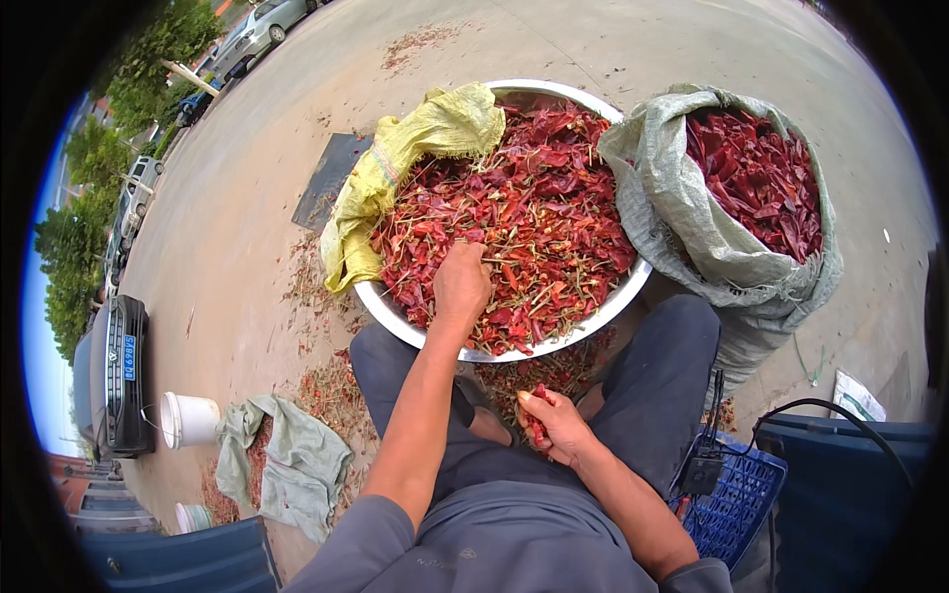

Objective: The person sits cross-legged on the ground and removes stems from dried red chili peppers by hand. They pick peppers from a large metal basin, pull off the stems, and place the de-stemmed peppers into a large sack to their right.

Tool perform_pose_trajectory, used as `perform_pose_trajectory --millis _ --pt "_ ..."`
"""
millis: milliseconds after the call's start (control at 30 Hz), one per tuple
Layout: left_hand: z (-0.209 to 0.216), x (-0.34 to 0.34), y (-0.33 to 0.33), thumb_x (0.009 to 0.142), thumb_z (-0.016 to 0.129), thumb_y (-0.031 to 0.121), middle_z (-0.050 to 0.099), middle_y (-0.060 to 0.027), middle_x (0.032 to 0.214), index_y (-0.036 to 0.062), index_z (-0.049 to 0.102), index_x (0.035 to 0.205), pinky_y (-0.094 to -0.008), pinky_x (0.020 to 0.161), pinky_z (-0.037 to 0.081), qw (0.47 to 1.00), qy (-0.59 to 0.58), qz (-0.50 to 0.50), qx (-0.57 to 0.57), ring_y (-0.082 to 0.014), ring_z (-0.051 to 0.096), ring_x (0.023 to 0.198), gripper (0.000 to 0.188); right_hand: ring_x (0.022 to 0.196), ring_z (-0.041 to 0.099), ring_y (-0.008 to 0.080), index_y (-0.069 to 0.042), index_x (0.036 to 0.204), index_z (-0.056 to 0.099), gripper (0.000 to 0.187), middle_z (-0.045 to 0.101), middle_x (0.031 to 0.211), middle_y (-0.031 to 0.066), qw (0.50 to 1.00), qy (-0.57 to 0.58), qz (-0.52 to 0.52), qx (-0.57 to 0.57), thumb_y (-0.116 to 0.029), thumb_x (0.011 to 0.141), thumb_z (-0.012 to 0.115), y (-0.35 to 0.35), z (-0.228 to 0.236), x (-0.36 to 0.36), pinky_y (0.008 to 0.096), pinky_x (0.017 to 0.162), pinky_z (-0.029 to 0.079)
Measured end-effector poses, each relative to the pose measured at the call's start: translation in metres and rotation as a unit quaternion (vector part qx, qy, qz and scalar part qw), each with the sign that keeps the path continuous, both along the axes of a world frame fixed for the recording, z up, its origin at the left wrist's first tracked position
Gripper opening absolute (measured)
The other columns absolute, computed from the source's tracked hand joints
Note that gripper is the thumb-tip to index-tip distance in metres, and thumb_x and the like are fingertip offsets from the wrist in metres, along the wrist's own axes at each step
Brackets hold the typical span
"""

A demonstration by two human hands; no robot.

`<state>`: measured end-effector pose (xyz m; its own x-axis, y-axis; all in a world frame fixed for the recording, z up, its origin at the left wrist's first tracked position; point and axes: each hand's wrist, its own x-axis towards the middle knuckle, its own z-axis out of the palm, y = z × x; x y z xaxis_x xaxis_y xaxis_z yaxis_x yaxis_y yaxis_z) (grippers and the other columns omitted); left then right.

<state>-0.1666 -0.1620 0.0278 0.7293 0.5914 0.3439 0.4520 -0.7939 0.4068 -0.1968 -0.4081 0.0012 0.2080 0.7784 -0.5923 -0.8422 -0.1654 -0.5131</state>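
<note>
Left hand (462, 284) reaches into the dried peppers (539, 222) at the middle of the frame, fingers bent down into the heap; whether they pinch a piece cannot be told. Right hand (561, 427), lower centre, is closed around red pieces (535, 432). This looks like picking from the heap by hand; the next move seems to call for a light fingertip pinch, the right keeping its hold. The basin (388, 313) has its pale rim just under the left forearm, so lifting over that edge matters. A yellow sack (356, 217) drapes its upper-left rim, and a grey sack (657, 188) crowds its right; the freest path is the gap between the knees (682, 331).
</note>
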Motion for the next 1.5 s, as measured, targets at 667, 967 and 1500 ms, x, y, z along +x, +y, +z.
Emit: perform_pose_trajectory --millis 667,967,1500 --pt "0.011 -0.065 -0.025 0.1 0.055 0.007 0.068 -0.0082 0.094 0.0053 0.058 0.111 -0.0253 0.059 0.046 0.634 -0.314 -0.06 -0.704 -0.0123 0.057 0.074 0.011 0.057 0.051 0.008 -0.003 0.102 0.065 0.018 0.056 0.068 0.0004 0.95 -0.296 0.095 -0.04 -0.019 0.094 0.066 -0.027 0.009 -0.024 0.0276 0.054 0.044" --pt "0.012 -0.102 -0.091 0.094 0.063 0.004 0.066 -0.0043 0.085 -0.0024 0.068 0.109 -0.0237 0.065 0.049 0.717 -0.112 -0.097 -0.681 -0.0091 0.06 0.073 0.017 0.062 0.051 0.0054 -0.001 0.108 0.063 0.037 0.059 0.075 -0.001 0.928 -0.355 -0.109 -0.018 -0.036 0.096 0.066 -0.002 0.017 0.008 0.0227 0.055 0.042" --pt "0.015 0.016 0.043 0.085 0.066 0.011 0.067 -0.0188 0.109 0.0048 0.062 0.122 -0.045 0.093 0.049 0.996 0.049 -0.073 0.032 -0.0373 0.063 0.104 0.037 0.06 0.053 0.0071 -0.004 0.117 0.061 0.024 0.061 0.081 0.0013 0.993 -0.112 -0.042 0.02 -0.019 0.098 0.057 -0.016 0.015 0.007 0.0214 0.05 0.04"
